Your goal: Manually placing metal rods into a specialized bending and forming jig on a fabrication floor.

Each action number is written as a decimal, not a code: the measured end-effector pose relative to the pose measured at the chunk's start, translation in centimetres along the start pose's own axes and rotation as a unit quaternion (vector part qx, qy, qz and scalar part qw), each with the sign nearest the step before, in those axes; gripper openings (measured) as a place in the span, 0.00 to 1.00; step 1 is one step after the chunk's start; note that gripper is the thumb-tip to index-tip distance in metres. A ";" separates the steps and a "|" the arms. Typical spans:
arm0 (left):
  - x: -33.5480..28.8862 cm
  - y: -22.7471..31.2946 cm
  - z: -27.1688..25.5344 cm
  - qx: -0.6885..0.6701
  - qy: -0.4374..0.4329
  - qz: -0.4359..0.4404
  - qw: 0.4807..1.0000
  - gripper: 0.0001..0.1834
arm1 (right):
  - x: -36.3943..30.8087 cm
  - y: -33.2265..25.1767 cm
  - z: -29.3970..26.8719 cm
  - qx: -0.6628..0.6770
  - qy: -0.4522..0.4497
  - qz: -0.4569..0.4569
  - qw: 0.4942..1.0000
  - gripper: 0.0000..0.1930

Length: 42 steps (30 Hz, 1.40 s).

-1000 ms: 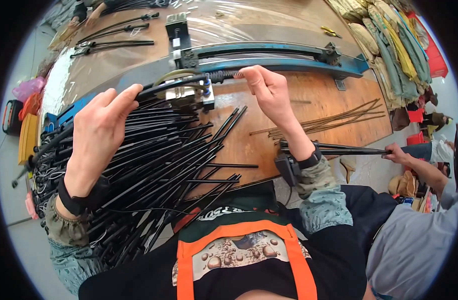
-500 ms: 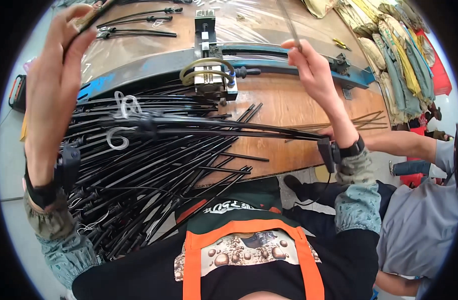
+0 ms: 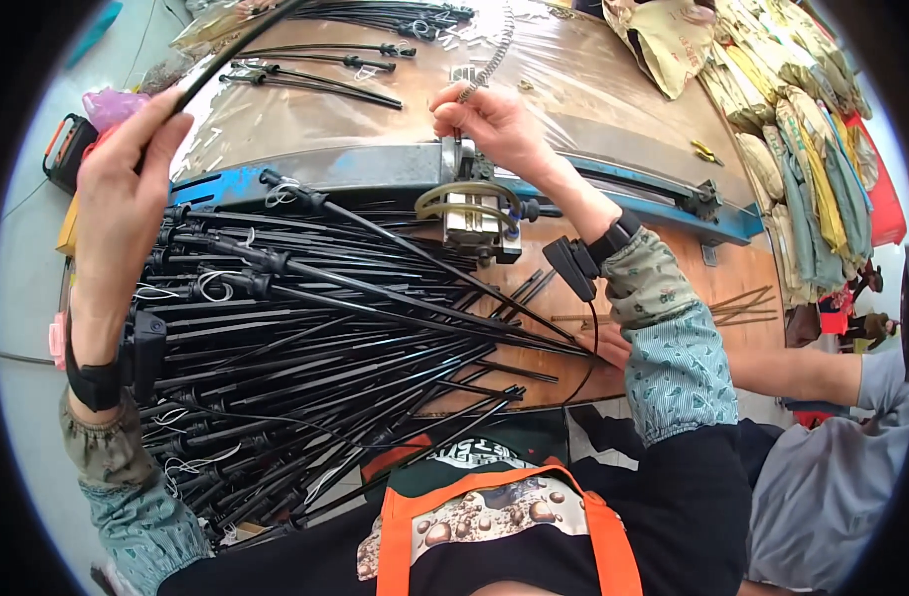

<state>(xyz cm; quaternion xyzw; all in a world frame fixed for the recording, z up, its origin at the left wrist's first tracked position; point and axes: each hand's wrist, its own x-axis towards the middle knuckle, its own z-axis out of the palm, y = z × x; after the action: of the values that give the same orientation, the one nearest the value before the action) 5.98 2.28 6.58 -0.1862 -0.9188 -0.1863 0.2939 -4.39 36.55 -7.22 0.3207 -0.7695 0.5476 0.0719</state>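
My left hand (image 3: 127, 194), raised at the left, is closed around a slim black rod (image 3: 231, 58) that slants up to the top edge. Above the machine, my right hand (image 3: 494, 127) pinches the lower end of a long thin coil spring (image 3: 493, 62), which rises out of view at the top. Below both hands spreads a big heap of black rods (image 3: 305, 328) with dark collars and white string loops. At its right end, a co-worker's hand (image 3: 608, 348) touches the tips of several rods.
A blue steel rail (image 3: 320, 165) crosses the table, carrying a metal clamp block with hoses (image 3: 469, 221). More black rods (image 3: 320, 87) lie on the plastic-covered far side. Yellow-handled pliers (image 3: 707, 152), thin brown sticks (image 3: 742, 306) and filled sacks (image 3: 807, 149) are on the right.
My right hand has moved left and up with the spring, to above the clamp block. My left hand still grips its rod. The co-worker's bundle has swung lower and spread.
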 end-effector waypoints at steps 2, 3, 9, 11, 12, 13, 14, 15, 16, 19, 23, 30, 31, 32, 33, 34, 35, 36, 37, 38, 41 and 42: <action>-0.4 -0.9 0.7 0.016 -0.025 -0.003 1.000 0.15 | 0.4 0.6 0.0 0.001 -0.005 -0.009 1.000 0.08; -0.5 -1.1 1.0 0.016 -0.025 -0.005 1.000 0.15 | 0.6 0.8 0.1 0.002 -0.007 -0.009 1.000 0.08; -0.3 -1.8 2.5 -0.014 -0.038 -0.018 0.999 0.16 | 1.7 0.6 1.0 -0.061 -0.036 0.037 0.997 0.08; 0.0 -2.2 2.9 -0.015 -0.044 -0.017 0.999 0.15 | 2.3 0.8 2.0 -0.086 -0.044 0.049 0.994 0.09; 0.2 -2.4 3.3 -0.012 -0.045 -0.005 0.999 0.15 | 2.9 1.3 2.6 -0.169 -0.086 0.030 0.981 0.09; 0.5 -2.8 3.7 -0.010 -0.045 0.008 0.999 0.15 | 3.3 1.8 3.0 -0.251 -0.127 0.012 0.960 0.09; 0.6 -3.3 3.9 -0.004 -0.046 0.018 0.999 0.15 | 3.7 1.9 3.4 -0.328 -0.169 -0.010 0.929 0.09; 0.8 -3.8 4.2 -0.004 -0.047 0.019 0.999 0.15 | 3.5 2.0 3.1 -0.327 -0.168 -0.009 0.930 0.09; 1.0 -4.4 4.5 0.013 -0.068 0.019 0.997 0.15 | 2.9 2.0 2.3 -0.352 -0.147 -0.014 0.924 0.09; 0.9 -5.5 5.0 0.052 -0.114 0.011 0.992 0.15 | 0.3 2.1 -1.2 -0.418 -0.103 -0.018 0.902 0.09; 0.8 -6.5 7.4 0.053 -0.171 0.051 0.982 0.15 | -7.1 4.2 -10.9 -0.475 -0.050 -0.002 0.878 0.05; 3.2 1.4 20.4 -0.047 -0.223 0.185 0.956 0.10 | -13.7 2.2 -16.9 -0.521 0.001 0.054 0.852 0.06; 3.9 1.8 22.6 -0.089 -0.209 0.225 0.947 0.08 | -14.7 2.4 -17.6 -0.530 0.003 0.077 0.844 0.06; 3.9 2.9 22.7 -0.079 -0.217 0.212 0.950 0.07 | -14.9 2.6 -17.9 -0.536 0.006 0.093 0.839 0.06; 3.5 3.1 22.4 -0.068 -0.228 0.199 0.951 0.07 | -14.7 2.8 -17.5 -0.521 0.011 0.081 0.850 0.07; 3.2 2.9 22.4 -0.056 -0.228 0.188 0.954 0.07 | -14.8 2.7 -17.4 -0.513 0.015 0.080 0.854 0.07; 2.9 2.5 22.3 -0.062 -0.227 0.169 0.957 0.08 | -14.3 3.0 -16.8 -0.505 0.012 0.070 0.860 0.07; 2.6 2.1 22.4 -0.071 -0.227 0.152 0.959 0.09 | -14.0 3.4 -15.9 -0.489 0.015 0.064 0.870 0.07; 2.5 2.1 22.5 -0.086 -0.226 0.141 0.960 0.10 | -13.9 3.3 -15.4 -0.477 0.020 0.064 0.876 0.07; 2.6 1.9 22.5 -0.083 -0.227 0.139 0.960 0.10 | -13.7 3.3 -15.0 -0.466 0.026 0.065 0.882 0.07; 2.7 1.7 22.8 -0.119 -0.216 0.152 0.957 0.11 | -13.2 3.4 -14.3 -0.459 0.029 0.070 0.885 0.08; 2.7 1.7 22.8 -0.118 -0.215 0.153 0.957 0.11 | -13.0 3.5 -14.2 -0.456 0.031 0.073 0.886 0.08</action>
<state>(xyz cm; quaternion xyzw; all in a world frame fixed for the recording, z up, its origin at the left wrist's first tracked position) -5.98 14.65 -8.67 -0.3935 -0.8924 -0.2015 0.0905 0.39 55.21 -10.45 0.1782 -0.9529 0.1496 0.1943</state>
